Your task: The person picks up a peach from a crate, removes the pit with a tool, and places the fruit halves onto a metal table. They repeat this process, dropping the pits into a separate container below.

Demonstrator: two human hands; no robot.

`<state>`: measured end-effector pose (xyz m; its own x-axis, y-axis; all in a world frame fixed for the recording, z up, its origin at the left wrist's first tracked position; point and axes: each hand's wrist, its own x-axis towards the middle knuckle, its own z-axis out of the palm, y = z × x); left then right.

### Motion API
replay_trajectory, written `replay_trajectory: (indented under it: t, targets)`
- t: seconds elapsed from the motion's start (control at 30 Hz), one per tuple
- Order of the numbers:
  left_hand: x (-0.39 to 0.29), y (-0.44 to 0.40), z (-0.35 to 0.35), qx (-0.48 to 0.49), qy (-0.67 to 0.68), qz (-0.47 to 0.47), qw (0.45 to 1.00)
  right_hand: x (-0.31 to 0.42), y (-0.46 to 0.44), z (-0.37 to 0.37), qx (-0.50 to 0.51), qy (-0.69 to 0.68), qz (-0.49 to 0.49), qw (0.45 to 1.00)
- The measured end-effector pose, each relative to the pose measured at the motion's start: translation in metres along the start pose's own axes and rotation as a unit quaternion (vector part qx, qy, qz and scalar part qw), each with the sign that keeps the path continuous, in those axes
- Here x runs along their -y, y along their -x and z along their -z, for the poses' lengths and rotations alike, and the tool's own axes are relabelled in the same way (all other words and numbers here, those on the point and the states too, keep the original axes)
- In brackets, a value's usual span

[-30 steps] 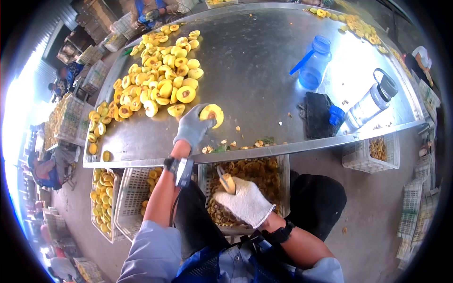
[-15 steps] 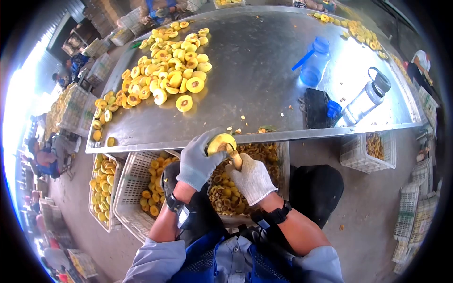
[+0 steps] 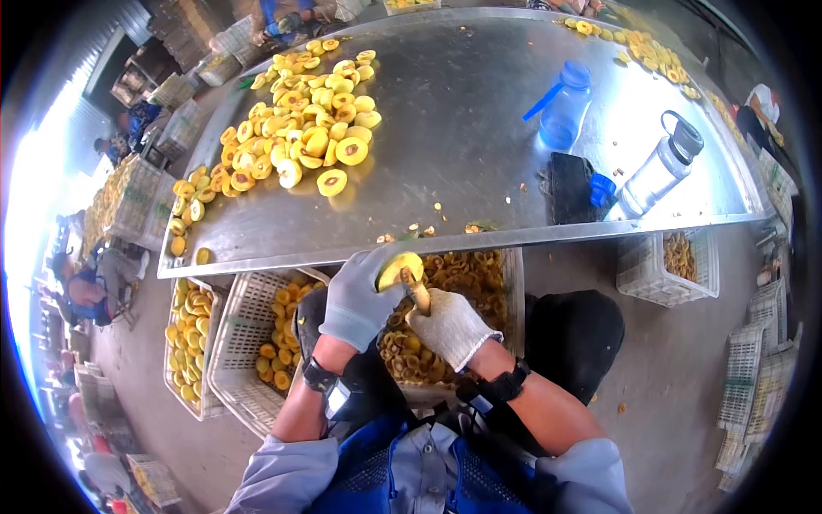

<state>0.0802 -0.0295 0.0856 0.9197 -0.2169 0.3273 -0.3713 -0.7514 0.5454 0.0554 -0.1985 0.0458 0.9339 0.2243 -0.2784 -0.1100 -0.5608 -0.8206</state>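
Observation:
My left hand [image 3: 354, 300], in a grey glove, is closed around a yellow peach half [image 3: 397, 268] just below the table's front edge. In a white knitted glove, my right hand [image 3: 454, 328] grips a small pitting tool with a wooden handle [image 3: 419, 296]. The tool's upper end meets the cut side of the peach half; its tip is hidden. Under both hands stands a crate [image 3: 515, 300] with brown and yellow pit scraps [image 3: 467, 278]. On the metal table [image 3: 445, 128] lies a heap of cut peach halves [image 3: 300, 128], several showing brown centres.
A blue bottle [image 3: 565, 111], a clear bottle [image 3: 659, 176] and a black case [image 3: 569, 188] stand at the table's right. White crates [image 3: 240, 343] with peaches are at my left; another scrap crate [image 3: 668, 278] is at right. Other people sit farther off, one at the far edge [image 3: 291, 17].
The peach half and tool have shifted slightly down and left with both hands. The peach half is tilted more on its side. My view has moved a little.

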Motion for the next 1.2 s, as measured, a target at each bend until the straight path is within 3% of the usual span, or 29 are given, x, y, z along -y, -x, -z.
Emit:
replay_trajectory:
  t: [0.27, 0.37, 0.5, 0.63, 0.83, 1.0, 1.1, 1.2]
  targets:
    - [0.011, 0.008, 0.01, 0.032, 0.095, -0.02, 0.995, 0.009, 0.003, 0.001, 0.077, -0.125, -0.008, 0.989]
    - [0.016, 0.022, -0.02, 0.023, 0.365, 0.12, 0.923, -0.001, -0.003, -0.008, 0.08, -0.072, 0.049, 0.993]
    - [0.008, 0.022, -0.027, -0.022, 0.229, 0.099, 0.968, -0.012, -0.005, -0.02, 0.062, -0.029, 0.093, 0.993]
    - [0.008, 0.023, -0.029, -0.027, 0.278, 0.128, 0.952, -0.025, -0.009, -0.03, 0.032, -0.021, 0.146, 0.989]
    - [0.006, 0.024, -0.019, 0.016, 0.264, 0.13, 0.956, -0.016, 0.0, -0.016, 0.097, 0.036, 0.114, 0.988]
    - [0.0, 0.025, -0.014, 0.038, 0.323, 0.167, 0.931, 0.005, 0.009, 0.005, 0.177, -0.017, 0.06, 0.982]
    - [0.003, 0.024, -0.014, 0.054, 0.337, 0.138, 0.93, 0.009, 0.01, 0.013, 0.221, -0.032, 0.021, 0.975]
    - [0.008, 0.019, -0.006, 0.139, 0.365, 0.168, 0.905, 0.009, 0.014, 0.014, 0.243, -0.079, -0.006, 0.967]
